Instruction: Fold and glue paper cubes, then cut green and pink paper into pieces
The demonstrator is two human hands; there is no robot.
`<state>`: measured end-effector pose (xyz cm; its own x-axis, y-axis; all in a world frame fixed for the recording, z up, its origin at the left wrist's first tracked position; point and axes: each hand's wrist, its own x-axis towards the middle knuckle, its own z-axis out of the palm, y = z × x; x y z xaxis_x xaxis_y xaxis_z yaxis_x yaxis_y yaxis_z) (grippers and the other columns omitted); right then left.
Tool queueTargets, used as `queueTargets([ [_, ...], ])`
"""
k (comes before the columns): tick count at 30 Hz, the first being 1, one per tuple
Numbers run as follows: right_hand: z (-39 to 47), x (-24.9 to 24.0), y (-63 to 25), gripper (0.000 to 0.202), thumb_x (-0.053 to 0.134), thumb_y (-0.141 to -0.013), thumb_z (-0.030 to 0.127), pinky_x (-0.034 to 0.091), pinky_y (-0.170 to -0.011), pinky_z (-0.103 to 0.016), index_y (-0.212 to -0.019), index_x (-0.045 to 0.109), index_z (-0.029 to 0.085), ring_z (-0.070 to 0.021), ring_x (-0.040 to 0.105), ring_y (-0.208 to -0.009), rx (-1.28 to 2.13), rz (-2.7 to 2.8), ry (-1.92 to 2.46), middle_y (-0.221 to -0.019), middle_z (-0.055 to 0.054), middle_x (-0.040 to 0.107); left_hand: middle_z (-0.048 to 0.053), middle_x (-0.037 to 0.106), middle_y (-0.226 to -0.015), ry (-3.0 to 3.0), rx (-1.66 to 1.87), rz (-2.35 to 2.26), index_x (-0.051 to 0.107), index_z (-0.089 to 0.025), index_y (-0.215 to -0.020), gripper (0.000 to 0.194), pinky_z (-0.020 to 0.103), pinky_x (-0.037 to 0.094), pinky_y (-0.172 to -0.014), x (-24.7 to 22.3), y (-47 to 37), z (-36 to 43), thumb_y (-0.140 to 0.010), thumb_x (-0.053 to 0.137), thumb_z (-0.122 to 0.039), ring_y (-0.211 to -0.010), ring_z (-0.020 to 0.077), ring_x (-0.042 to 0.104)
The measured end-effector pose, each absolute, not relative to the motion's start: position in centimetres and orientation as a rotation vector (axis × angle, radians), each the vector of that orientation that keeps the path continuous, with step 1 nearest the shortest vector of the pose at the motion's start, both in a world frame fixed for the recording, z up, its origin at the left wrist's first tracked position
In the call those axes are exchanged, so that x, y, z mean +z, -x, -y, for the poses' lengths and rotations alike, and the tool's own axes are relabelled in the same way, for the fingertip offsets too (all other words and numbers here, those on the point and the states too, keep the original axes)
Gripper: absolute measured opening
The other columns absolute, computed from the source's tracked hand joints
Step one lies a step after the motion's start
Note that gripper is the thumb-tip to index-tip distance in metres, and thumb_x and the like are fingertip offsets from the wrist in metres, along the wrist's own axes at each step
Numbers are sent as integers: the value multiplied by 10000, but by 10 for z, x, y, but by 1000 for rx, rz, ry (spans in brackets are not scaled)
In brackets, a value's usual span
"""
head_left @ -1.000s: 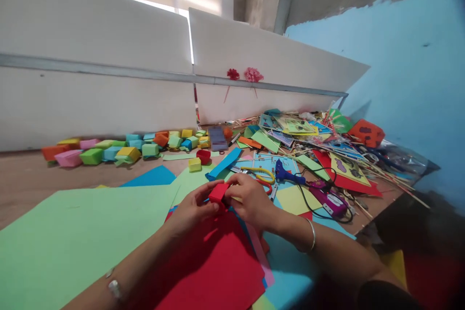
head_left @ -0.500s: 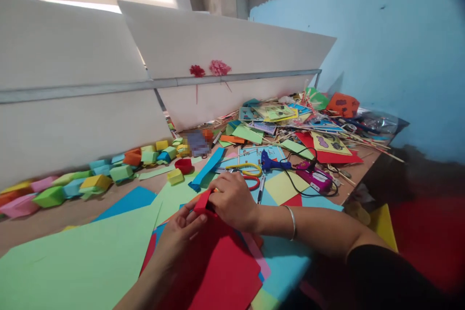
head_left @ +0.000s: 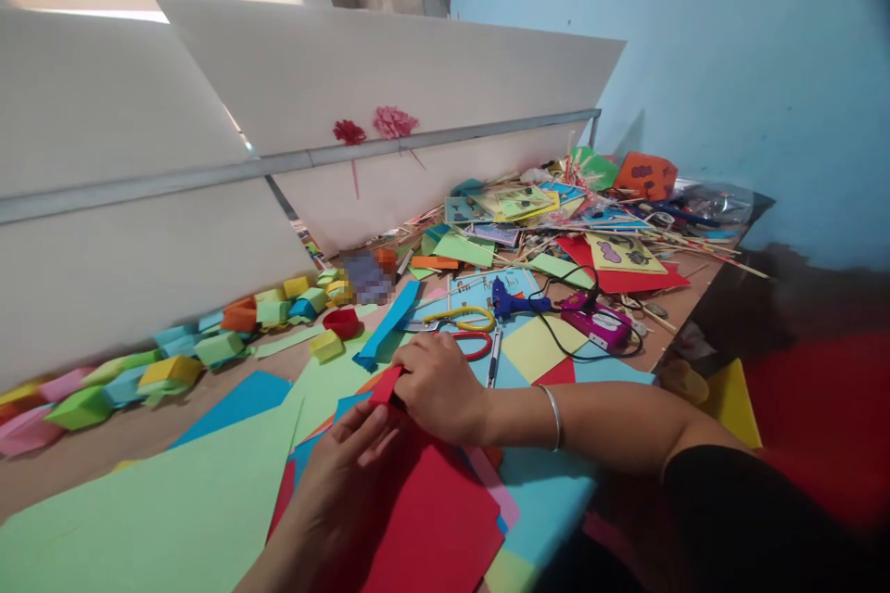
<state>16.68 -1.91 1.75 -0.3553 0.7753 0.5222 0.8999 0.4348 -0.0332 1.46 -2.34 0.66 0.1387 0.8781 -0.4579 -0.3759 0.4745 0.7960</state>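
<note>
At far left, a row of small folded boxes in coloured paper (head_left: pixel 221 350) runs off the frame, and below it a large flat light-green paper sheet (head_left: pixel 153 510) is cut off by the left and bottom edges. The person's left hand (head_left: pixel 351 445) pinches a small folded red paper strip (head_left: pixel 384 387) between thumb and fingers, above a big red paper sheet (head_left: pixel 445 500) that the left forearm partly covers. The right hand (head_left: pixel 445 389) has its fingers curled onto the strip's right end; its back hides most of the fingertips. Just beyond that hand, metal scissors with yellow and red handles (head_left: pixel 490 321), a slim utility knife (head_left: pixel 494 357) and a blue glue gun (head_left: pixel 518 301) crowd its reach. The brown tabletop (head_left: pixel 697 289) ends in a slanting edge at right, past a purple box (head_left: pixel 599 322).
</note>
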Motion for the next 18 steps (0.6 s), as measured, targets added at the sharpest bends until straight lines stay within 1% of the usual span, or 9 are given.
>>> queueTargets([
  [3,19,17,-167,123,631,-884,157,295,-704,-367,-779,695,147,-222,511,-950,-399,2213,1366,-1016,-49,690,68,747,-716,-581,976,-1069,664,-163,-772,180,313,623,-647,8,-15,25,-699,761,-31,-686,222,737],
  [7,18,15,-168,138,649,-879,159,276,-691,-371,-745,685,154,-214,518,-904,-438,2215,1345,-931,-35,693,67,731,-676,-592,934,-1076,670,-155,-771,194,293,611,-595,9,-15,28,-670,783,-35,-635,211,719],
  [11,16,12,-170,131,679,-866,177,269,-686,-372,-738,674,151,-209,517,-882,-477,2201,1340,-891,-35,691,66,730,-693,-611,910,-1067,685,-142,-795,187,281,610,-608,10,-14,30,-672,759,-22,-638,194,717],
  [14,15,10,-170,114,670,-870,167,283,-708,-376,-759,673,142,-216,519,-916,-521,2166,1306,-944,-46,699,63,745,-737,-584,907,-1081,686,-151,-803,193,262,606,-607,12,-13,31,-683,715,-3,-675,192,732],
  [18,15,6,-170,64,632,-881,135,315,-775,-399,-859,691,138,-234,510,-1023,-544,2109,1234,-1099,-64,695,42,749,-762,-519,891,-1090,677,-180,-812,221,278,604,-574,16,-11,32,-675,688,-6,-701,207,741],
])
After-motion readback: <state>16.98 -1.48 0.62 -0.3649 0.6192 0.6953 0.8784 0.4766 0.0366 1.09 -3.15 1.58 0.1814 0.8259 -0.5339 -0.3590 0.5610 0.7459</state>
